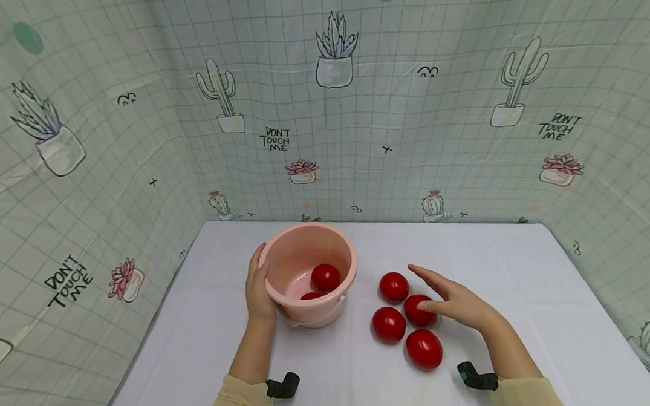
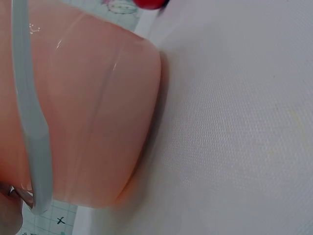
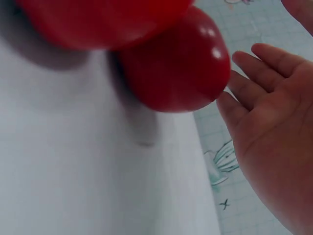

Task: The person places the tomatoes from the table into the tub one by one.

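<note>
A pink bucket (image 1: 308,264) stands on the white table, its pale handle (image 2: 35,127) hanging down along the side. My left hand (image 1: 260,288) holds its left side at the rim. Inside lie two glossy red balls, one ball (image 1: 325,278) in plain sight and the other (image 1: 310,296) partly hidden by the rim. To the bucket's right several more sit in a cluster. My right hand (image 1: 462,305) is over the cluster's right side, fingers extended and thumb apart, holding nothing. Its thumb overlaps one red ball (image 1: 419,311) in the head view; contact is unclear.
Other balls in the cluster are the back ball (image 1: 394,287), the left ball (image 1: 388,325) and the front ball (image 1: 424,349). A cloth printed with cacti (image 1: 333,121) hangs behind and beside the table (image 1: 517,284). Each wrist carries a small black camera (image 1: 476,377).
</note>
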The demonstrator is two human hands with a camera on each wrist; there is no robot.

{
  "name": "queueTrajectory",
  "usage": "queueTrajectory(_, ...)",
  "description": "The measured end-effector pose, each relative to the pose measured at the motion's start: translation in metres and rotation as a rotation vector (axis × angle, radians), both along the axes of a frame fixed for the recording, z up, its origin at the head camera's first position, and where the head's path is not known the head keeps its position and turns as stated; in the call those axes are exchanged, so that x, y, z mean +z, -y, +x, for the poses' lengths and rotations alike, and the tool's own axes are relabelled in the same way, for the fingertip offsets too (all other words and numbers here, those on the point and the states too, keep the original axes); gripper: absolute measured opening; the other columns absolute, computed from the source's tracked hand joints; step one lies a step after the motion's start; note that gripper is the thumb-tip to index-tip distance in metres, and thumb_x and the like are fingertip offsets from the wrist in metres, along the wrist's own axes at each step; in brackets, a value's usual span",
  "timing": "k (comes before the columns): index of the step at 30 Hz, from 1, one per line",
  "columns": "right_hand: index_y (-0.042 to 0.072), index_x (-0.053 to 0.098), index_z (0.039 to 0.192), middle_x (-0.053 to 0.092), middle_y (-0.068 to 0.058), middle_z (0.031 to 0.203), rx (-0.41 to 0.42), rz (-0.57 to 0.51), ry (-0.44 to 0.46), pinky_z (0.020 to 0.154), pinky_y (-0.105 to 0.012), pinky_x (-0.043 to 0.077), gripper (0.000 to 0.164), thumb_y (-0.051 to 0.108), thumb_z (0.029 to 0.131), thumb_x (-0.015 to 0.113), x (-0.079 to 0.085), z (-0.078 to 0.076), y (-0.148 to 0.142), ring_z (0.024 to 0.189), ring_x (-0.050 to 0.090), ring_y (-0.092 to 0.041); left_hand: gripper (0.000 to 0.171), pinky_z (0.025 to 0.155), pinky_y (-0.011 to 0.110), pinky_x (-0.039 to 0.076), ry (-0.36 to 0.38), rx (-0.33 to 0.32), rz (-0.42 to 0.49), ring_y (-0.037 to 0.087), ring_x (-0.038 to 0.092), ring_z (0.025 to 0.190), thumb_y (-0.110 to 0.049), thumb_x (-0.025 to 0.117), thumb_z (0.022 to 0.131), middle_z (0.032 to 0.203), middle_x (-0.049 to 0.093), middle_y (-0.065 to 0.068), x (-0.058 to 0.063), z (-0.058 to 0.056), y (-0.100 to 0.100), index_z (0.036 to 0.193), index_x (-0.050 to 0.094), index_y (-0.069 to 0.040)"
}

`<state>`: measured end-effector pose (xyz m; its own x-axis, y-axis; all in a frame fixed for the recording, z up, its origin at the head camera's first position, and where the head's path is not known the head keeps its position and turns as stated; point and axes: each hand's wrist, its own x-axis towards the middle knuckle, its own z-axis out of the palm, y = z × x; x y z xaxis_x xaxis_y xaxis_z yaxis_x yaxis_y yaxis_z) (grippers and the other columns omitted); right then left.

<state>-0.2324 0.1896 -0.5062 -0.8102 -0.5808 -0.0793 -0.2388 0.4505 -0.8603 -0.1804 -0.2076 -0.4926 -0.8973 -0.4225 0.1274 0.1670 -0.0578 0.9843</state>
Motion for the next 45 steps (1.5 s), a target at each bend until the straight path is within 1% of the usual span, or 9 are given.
queueTrajectory(6,0.025,0.031,0.155,0.029,-0.011,0.162,-0.008,-0.003,0.034,0.111,-0.067,0.033,0.076,0.035,0.09,0.068,-0.015,0.001,-0.002,0.148,0.022,-0.046,0.046,0.12,0.044,0.03,-0.003,0.001,0.005,0.01,0.038,0.142,-0.027,0.033,0.102,0.154,0.043,-0.007,0.0,0.001,0.001,0.145,0.046,-0.033)
queueTrajectory(9,0.021,0.03,0.156,0.029,-0.014,0.161,-0.006,-0.011,0.04,0.109,-0.065,0.037,0.077,0.033,0.089,0.069,-0.021,0.001,-0.002,0.148,0.022,-0.047,0.045,0.12,0.043,0.031,0.002,-0.001,0.009,0.009,0.039,0.141,-0.028,0.033,0.102,0.153,0.044,-0.01,0.0,0.001,0.001,0.144,0.046,-0.035)
queueTrajectory(13,0.019,0.03,0.156,0.029,-0.015,0.161,-0.005,-0.007,0.049,0.109,-0.061,0.039,0.08,0.033,0.088,0.07,-0.03,0.001,-0.004,0.148,0.023,-0.045,0.045,0.12,0.042,0.031,0.002,-0.001,0.012,0.009,0.038,0.142,-0.028,0.033,0.102,0.153,0.044,-0.011,-0.001,0.001,0.002,0.144,0.046,-0.035)
queueTrajectory(20,0.015,0.029,0.156,0.028,-0.018,0.161,0.014,0.004,0.034,0.109,-0.061,0.039,0.081,0.032,0.089,0.07,-0.035,0.002,-0.007,0.146,0.023,-0.046,0.046,0.12,0.043,0.031,-0.008,0.001,0.027,0.011,0.039,0.142,-0.027,0.033,0.101,0.154,0.043,-0.008,-0.001,0.0,0.001,0.145,0.046,-0.033)
queueTrajectory(22,0.016,0.029,0.156,0.029,-0.017,0.161,0.009,0.016,0.036,0.109,-0.061,0.038,0.081,0.033,0.088,0.071,-0.035,0.002,-0.008,0.147,0.023,-0.045,0.046,0.12,0.043,0.032,-0.01,-0.002,0.03,0.012,0.039,0.142,-0.027,0.033,0.102,0.155,0.043,-0.007,-0.001,-0.001,0.0,0.145,0.045,-0.033)
queueTrajectory(28,0.018,0.032,0.155,0.031,-0.019,0.159,0.004,0.042,0.046,0.106,-0.063,0.042,0.081,0.034,0.087,0.072,-0.036,0.002,-0.01,0.144,0.027,-0.047,0.045,0.119,0.042,0.034,0.011,-0.003,0.037,0.009,0.04,0.141,-0.027,0.034,0.102,0.152,0.045,-0.013,0.0,-0.001,-0.002,0.144,0.046,-0.036)
queueTrajectory(33,0.026,0.036,0.153,0.038,-0.02,0.154,-0.009,0.062,0.075,0.102,-0.061,0.046,0.076,0.036,0.087,0.072,-0.037,0.003,-0.01,0.139,0.035,-0.047,0.044,0.118,0.042,0.034,0.024,-0.005,0.018,0.007,0.04,0.14,-0.029,0.034,0.102,0.15,0.045,-0.018,-0.001,-0.002,-0.001,0.143,0.045,-0.039)
queueTrajectory(39,0.028,0.04,0.15,0.045,-0.017,0.151,0.004,0.081,0.021,0.101,-0.06,0.047,0.069,0.037,0.088,0.07,-0.04,0.003,-0.01,0.136,0.041,-0.043,0.044,0.118,0.043,0.034,0.039,-0.01,0.015,0.007,0.04,0.141,-0.031,0.035,0.102,0.151,0.044,-0.018,-0.001,-0.002,-0.001,0.143,0.045,-0.042)
queueTrajectory(45,0.03,0.048,0.143,0.054,-0.013,0.141,0.004,0.107,-0.011,0.095,-0.053,0.052,0.06,0.036,0.088,0.071,-0.04,0.0,-0.011,0.127,0.049,-0.037,0.044,0.118,0.042,0.034,0.037,-0.005,0.023,0.007,0.04,0.14,-0.03,0.034,0.101,0.15,0.045,-0.018,0.001,-0.001,0.0,0.143,0.045,-0.041)
